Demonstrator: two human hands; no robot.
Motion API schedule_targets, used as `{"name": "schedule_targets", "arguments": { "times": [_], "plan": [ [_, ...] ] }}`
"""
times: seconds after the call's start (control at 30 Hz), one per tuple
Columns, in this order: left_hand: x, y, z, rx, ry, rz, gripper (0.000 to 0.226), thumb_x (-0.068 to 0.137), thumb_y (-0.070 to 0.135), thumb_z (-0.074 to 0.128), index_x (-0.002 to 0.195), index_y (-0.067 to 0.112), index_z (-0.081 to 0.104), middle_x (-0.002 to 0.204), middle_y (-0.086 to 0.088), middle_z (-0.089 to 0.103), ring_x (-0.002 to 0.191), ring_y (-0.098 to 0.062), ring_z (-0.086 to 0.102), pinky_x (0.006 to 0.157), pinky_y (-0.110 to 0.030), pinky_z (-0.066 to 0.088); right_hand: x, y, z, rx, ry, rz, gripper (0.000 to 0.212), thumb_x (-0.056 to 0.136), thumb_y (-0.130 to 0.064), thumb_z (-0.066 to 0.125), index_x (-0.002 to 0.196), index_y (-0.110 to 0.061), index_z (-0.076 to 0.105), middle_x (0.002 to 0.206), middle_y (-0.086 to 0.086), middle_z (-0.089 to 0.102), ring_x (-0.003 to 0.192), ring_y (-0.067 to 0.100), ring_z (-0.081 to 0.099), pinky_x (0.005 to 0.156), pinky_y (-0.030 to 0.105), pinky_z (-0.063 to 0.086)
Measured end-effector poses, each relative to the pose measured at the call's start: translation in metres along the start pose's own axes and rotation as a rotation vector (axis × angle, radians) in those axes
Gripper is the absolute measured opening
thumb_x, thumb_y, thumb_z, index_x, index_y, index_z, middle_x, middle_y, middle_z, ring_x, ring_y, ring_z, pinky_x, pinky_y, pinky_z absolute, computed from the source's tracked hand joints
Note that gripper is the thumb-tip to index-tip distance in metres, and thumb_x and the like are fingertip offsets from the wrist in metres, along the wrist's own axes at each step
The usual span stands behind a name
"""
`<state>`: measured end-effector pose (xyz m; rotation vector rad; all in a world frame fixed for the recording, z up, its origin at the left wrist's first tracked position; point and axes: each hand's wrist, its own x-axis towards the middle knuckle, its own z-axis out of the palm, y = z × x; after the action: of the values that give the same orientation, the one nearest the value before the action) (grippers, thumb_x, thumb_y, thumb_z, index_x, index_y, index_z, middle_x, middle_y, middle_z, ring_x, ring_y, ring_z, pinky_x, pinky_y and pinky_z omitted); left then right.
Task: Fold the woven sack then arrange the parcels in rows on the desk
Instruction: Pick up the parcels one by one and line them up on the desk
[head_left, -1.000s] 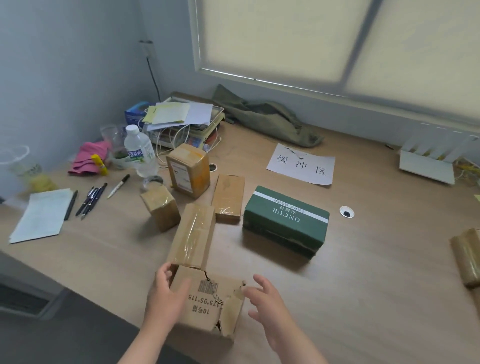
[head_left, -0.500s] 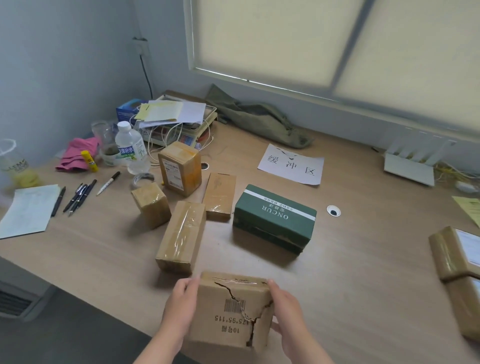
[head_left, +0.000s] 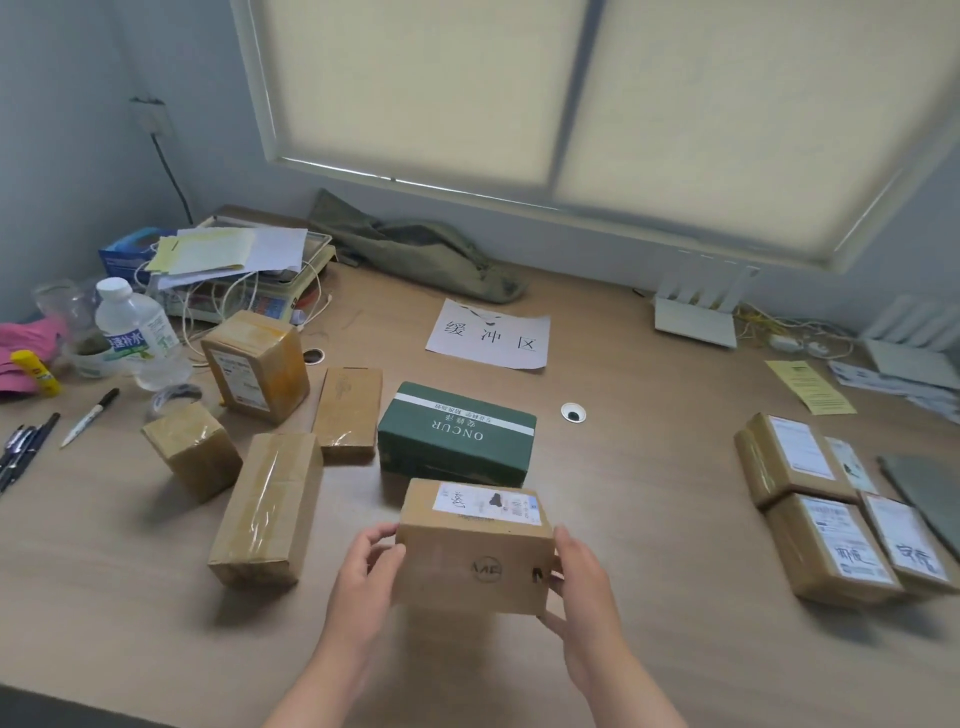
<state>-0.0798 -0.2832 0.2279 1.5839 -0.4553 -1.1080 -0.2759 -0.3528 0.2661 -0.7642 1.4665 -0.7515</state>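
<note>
Green box (head_left: 457, 436) just behind hand-held parcel (head_left: 475, 553).

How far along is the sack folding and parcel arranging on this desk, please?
Done: the olive sack lies loosely bundled under the window, and five parcels including the green box sit in two rough rows. In hand: the left hand and right hand grip a labelled carton in front of the green box. Left: setting it down, and the labelled parcels clustered at the right edge of the desk.
</note>
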Motion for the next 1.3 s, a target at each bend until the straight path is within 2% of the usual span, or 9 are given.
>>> {"name": "schedule_targets", "arguments": {
  "times": [0.17, 0.3, 0.4, 0.5, 0.6, 0.77, 0.9, 1.03, 1.3],
  "plan": [
    [0.002, 0.005, 0.015, -0.116, -0.042, 0.028, 0.014, 0.101, 0.024, 0.055, 0.092, 0.013, 0.056, 0.086, -0.005, 0.060, 0.080, -0.016, 0.050, 0.076, -0.038, 0.041, 0.002, 0.003, -0.013, 0.072, 0.036, -0.061, 0.032, 0.097, -0.031, 0.062, 0.104, 0.000, 0.058, 0.091, 0.005, 0.062, 0.081, 0.019, 0.053, 0.074, 0.039, 0.048],
    [0.010, 0.004, 0.023, -0.133, -0.098, 0.075, 0.017, 0.094, 0.024, 0.065, 0.095, 0.011, 0.055, 0.091, -0.008, 0.059, 0.084, -0.020, 0.052, 0.074, -0.037, 0.043, -0.002, 0.002, -0.021, 0.138, 0.017, -0.086, 0.017, 0.096, -0.020, 0.061, 0.109, -0.011, 0.067, 0.099, 0.006, 0.070, 0.082, 0.018, 0.058, 0.077, 0.039, 0.048],
    [0.017, 0.001, 0.027, -0.096, -0.168, 0.033, 0.058, 0.066, 0.047, 0.072, 0.121, 0.035, 0.054, 0.115, -0.002, 0.056, 0.103, -0.020, 0.056, 0.082, -0.042, 0.051, -0.004, 0.002, -0.029, 0.118, -0.009, -0.123, 0.021, 0.094, -0.019, 0.061, 0.110, -0.027, 0.072, 0.104, -0.001, 0.074, 0.089, 0.016, 0.059, 0.081, 0.039, 0.043],
    [0.018, -0.005, 0.038, -0.004, -0.326, -0.065, 0.092, 0.067, 0.039, 0.069, 0.145, 0.061, 0.025, 0.137, 0.012, 0.033, 0.125, -0.021, 0.047, 0.079, -0.043, 0.058, -0.001, 0.002, -0.040, 0.115, 0.008, -0.133, 0.036, 0.092, -0.017, 0.064, 0.117, -0.042, 0.069, 0.106, -0.008, 0.070, 0.104, 0.013, 0.058, 0.091, 0.042, 0.042],
    [0.008, -0.010, 0.060, 0.040, -0.457, -0.104, 0.102, 0.066, 0.030, 0.071, 0.144, 0.068, 0.018, 0.140, 0.014, 0.038, 0.121, -0.017, 0.053, 0.075, -0.039, 0.059, 0.007, 0.008, -0.062, 0.192, 0.074, -0.167, 0.042, 0.090, -0.010, 0.069, 0.124, -0.034, 0.065, 0.110, -0.002, 0.069, 0.110, 0.019, 0.063, 0.101, 0.043, 0.049],
    [-0.003, -0.018, 0.115, 0.109, -0.473, -0.107, 0.067, 0.054, 0.043, 0.078, 0.113, 0.048, 0.049, 0.128, -0.002, 0.053, 0.110, -0.022, 0.063, 0.068, -0.038, 0.061, 0.025, 0.014, -0.115, 0.238, 0.215, -0.201, 0.037, 0.085, -0.010, 0.076, 0.115, -0.023, 0.058, 0.121, 0.010, 0.070, 0.111, 0.026, 0.068, 0.103, 0.050, 0.052],
    [-0.014, -0.027, 0.171, 0.241, -0.487, -0.050, 0.032, 0.082, 0.028, 0.078, 0.099, 0.024, 0.051, 0.125, -0.003, 0.057, 0.097, -0.022, 0.066, 0.064, -0.034, 0.061, 0.032, 0.014, -0.166, 0.282, 0.260, -0.214, 0.039, 0.087, -0.011, 0.076, 0.118, -0.024, 0.057, 0.115, 0.011, 0.072, 0.108, 0.027, 0.070, 0.092, 0.046, 0.057],
    [-0.041, -0.033, 0.233, 0.329, -0.659, -0.073, 0.043, 0.070, 0.039, 0.078, 0.098, 0.022, 0.051, 0.111, -0.006, 0.066, 0.071, -0.020, 0.065, 0.065, -0.031, 0.055, 0.042, 0.011, -0.219, 0.358, 0.287, -0.182, 0.068, 0.087, -0.003, 0.073, 0.140, -0.030, 0.041, 0.121, 0.001, 0.071, 0.110, 0.021, 0.070, 0.096, 0.044, 0.056],
    [-0.094, -0.081, 0.365, 0.591, -0.878, -0.053, 0.094, 0.072, 0.047, 0.076, 0.134, 0.075, 0.012, 0.077, 0.006, 0.063, 0.072, -0.011, 0.071, 0.064, -0.023, 0.055, 0.053, 0.027, -0.354, 0.130, 0.413, -0.118, 0.035, 0.084, -0.004, 0.074, 0.115, -0.021, 0.070, 0.098, -0.005, 0.080, 0.088, 0.012, 0.076, 0.073, 0.028, 0.060]
  ]
}}
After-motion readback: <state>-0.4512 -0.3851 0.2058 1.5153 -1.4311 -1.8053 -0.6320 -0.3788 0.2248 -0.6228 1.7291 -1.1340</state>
